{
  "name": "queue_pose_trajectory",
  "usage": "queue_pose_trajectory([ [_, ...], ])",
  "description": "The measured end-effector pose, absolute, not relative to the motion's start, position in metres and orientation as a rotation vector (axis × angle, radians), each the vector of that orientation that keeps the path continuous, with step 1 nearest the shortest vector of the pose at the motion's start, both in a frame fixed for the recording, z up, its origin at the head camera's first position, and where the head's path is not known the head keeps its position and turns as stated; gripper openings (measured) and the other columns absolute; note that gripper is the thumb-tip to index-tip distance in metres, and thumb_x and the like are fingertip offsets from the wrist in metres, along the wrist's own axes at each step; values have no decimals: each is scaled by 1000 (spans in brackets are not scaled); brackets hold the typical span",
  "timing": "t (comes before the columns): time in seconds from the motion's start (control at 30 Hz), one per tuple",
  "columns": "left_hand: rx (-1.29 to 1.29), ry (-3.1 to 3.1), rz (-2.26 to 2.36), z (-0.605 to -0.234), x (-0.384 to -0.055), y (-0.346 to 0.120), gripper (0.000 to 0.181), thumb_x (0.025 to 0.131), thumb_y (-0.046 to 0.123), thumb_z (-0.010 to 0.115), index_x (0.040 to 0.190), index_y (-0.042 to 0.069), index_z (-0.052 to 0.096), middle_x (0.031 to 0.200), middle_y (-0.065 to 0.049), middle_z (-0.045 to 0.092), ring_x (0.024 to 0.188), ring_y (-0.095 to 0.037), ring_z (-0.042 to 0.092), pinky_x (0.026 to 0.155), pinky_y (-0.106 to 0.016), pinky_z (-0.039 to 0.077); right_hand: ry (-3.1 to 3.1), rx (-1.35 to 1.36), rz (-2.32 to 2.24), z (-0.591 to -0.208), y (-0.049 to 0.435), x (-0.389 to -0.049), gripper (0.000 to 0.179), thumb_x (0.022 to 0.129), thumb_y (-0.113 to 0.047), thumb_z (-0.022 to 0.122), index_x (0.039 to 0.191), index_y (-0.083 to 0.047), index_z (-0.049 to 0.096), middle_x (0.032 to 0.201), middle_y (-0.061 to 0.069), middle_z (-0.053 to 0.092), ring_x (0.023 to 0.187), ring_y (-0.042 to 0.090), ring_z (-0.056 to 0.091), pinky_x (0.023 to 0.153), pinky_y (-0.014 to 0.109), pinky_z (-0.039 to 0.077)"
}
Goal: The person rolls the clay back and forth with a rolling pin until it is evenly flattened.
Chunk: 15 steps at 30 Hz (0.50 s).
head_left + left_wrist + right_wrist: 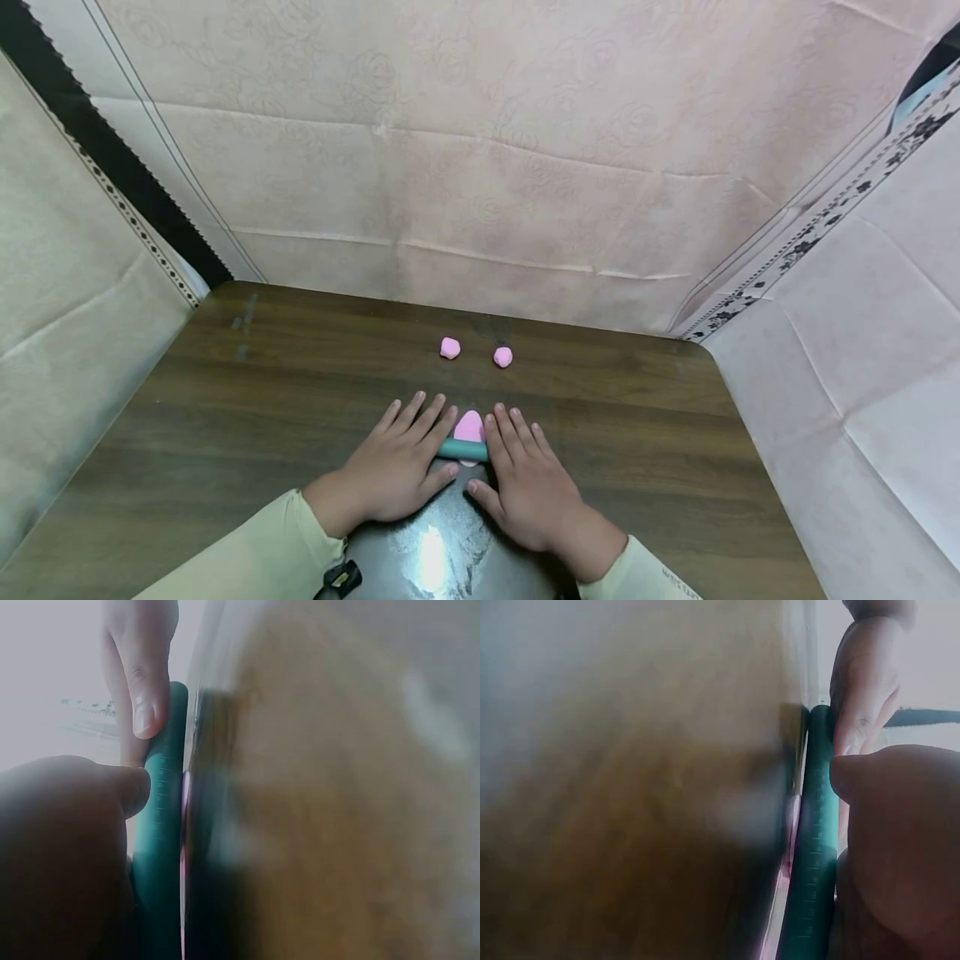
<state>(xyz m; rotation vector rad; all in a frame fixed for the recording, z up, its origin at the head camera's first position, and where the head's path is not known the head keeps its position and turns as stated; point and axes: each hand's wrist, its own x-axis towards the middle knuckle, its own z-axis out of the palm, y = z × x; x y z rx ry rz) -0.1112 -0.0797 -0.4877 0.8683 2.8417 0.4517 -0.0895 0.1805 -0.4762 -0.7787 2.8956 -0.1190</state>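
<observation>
A teal rolling pin (462, 450) with fine ruler-like marks lies crosswise over a flattened oval piece of pink modelling dough (469, 425). My left hand (397, 471) rests on the pin's left part with fingers stretched forward, and my right hand (528, 492) rests likewise on its right part. Both thumbs point inward on the near side of the pin. From low down, the left wrist view shows the rolling pin (159, 825) right against a thin pink edge of dough. The same pink layer (769, 930) appears beside the pin in the right wrist view.
Two small pink dough lumps (450, 347) (502, 357) sit farther back on the brown wooden table (300, 375). Glossy dark patch (431, 542) with a bright reflection shows between my forearms. Pale patterned cloth (487, 167) hangs behind the table and at both sides.
</observation>
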Motion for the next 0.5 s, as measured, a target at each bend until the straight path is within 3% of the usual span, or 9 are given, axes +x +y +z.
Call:
queue_pose_trajectory([
  [0.5,799,2887,431,-488,-132,-74,84,117,68,36,182,16,20,191,-12,12,177,-45,7,140,-69,12,2903,-704,-172,-476,178,-115,88,118,-66,32,181,-7,17,190,17,6,177,42,8,141,64,18],
])
